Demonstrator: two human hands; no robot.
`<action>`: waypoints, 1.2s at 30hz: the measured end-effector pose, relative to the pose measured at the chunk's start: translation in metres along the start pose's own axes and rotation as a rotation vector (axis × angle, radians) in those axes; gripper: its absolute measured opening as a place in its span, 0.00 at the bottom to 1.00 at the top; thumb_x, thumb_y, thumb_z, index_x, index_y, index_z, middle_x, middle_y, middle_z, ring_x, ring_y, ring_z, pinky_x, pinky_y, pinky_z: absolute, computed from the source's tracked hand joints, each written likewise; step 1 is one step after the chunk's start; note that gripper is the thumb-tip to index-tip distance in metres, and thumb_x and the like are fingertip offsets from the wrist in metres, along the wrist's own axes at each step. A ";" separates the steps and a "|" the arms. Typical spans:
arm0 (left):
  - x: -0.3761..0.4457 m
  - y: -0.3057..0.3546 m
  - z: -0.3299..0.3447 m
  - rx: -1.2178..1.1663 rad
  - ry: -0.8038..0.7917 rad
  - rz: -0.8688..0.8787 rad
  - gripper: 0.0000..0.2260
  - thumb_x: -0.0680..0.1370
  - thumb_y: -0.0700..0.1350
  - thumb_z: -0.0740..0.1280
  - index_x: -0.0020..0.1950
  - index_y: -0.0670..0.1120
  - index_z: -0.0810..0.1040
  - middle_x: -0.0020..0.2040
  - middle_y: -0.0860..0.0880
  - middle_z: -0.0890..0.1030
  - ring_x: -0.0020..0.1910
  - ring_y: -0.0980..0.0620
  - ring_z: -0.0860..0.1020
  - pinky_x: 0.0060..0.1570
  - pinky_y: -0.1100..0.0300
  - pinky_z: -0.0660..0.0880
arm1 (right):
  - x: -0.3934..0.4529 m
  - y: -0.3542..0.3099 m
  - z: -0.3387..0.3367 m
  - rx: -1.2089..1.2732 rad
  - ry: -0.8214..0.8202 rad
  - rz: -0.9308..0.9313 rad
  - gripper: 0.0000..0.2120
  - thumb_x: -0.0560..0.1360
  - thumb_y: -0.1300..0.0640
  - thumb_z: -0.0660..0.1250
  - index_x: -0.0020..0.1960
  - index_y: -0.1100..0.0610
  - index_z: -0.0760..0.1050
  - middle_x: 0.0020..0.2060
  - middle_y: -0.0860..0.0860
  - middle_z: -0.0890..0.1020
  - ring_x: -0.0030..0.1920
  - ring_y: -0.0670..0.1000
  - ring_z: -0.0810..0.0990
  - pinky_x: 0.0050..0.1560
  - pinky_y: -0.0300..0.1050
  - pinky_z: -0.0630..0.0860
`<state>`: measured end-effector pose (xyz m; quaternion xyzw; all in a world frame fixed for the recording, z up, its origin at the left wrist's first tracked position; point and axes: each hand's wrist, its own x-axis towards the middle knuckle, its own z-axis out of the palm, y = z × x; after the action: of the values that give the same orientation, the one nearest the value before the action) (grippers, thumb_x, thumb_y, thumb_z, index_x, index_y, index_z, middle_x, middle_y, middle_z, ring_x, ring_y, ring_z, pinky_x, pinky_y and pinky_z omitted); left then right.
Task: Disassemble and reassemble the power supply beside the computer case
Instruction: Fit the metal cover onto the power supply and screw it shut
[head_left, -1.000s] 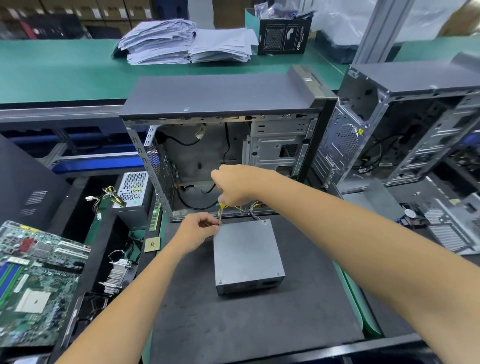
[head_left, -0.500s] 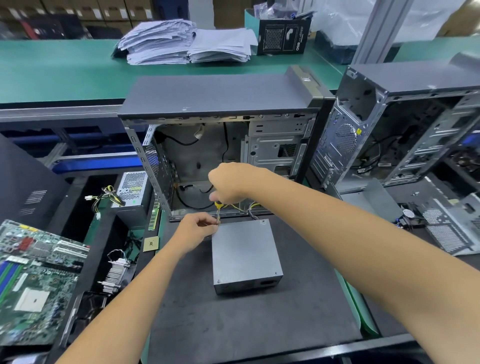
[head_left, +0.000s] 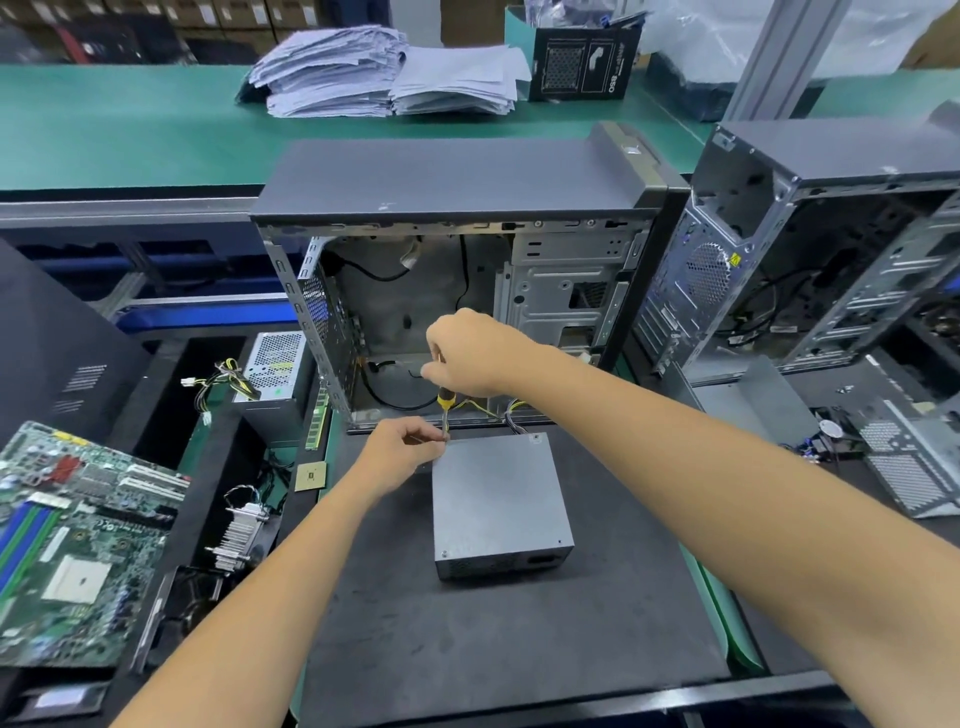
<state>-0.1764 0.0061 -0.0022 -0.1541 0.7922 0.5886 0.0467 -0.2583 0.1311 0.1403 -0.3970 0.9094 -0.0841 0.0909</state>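
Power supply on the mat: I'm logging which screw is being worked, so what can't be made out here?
Head view only:
- Screwdriver tip and screw: hidden by the left hand at the power supply far-left corner.
- Screwdriver handle: mostly covered by the right hand.
- Supply's cable exit: behind its far edge.
- Near-face markings: too small.

Screwdriver tip behind left-hand fingers.

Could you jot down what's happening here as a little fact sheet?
Work: unscrewing the power supply at its far left corner
Right hand: grips a screwdriver, shaft pointing down
Left hand: pinches the shaft near its tip
Surface: black mat
Behind: open case
Left side: motherboard, second supply
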 end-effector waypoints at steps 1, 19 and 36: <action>0.000 0.000 0.000 -0.008 -0.007 -0.004 0.03 0.74 0.37 0.71 0.44 0.43 0.82 0.40 0.43 0.82 0.39 0.51 0.78 0.41 0.62 0.79 | -0.001 0.000 -0.002 0.026 0.026 0.002 0.12 0.78 0.53 0.62 0.44 0.62 0.73 0.34 0.53 0.76 0.39 0.55 0.78 0.37 0.47 0.77; 0.011 -0.021 -0.028 0.268 0.211 -0.015 0.07 0.74 0.34 0.66 0.43 0.45 0.80 0.38 0.50 0.78 0.36 0.53 0.74 0.35 0.66 0.69 | 0.009 0.014 -0.005 0.131 0.185 0.012 0.12 0.75 0.52 0.65 0.42 0.61 0.76 0.32 0.52 0.76 0.33 0.53 0.76 0.31 0.42 0.72; 0.015 -0.056 -0.032 0.805 0.124 -0.009 0.05 0.74 0.42 0.70 0.38 0.48 0.78 0.45 0.50 0.78 0.48 0.48 0.76 0.49 0.53 0.74 | 0.018 0.011 0.024 0.121 0.010 -0.002 0.13 0.76 0.52 0.63 0.46 0.64 0.75 0.40 0.59 0.81 0.34 0.53 0.73 0.32 0.44 0.69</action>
<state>-0.1704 -0.0419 -0.0478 -0.1622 0.9600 0.2207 0.0581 -0.2727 0.1237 0.1129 -0.3911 0.9028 -0.1408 0.1102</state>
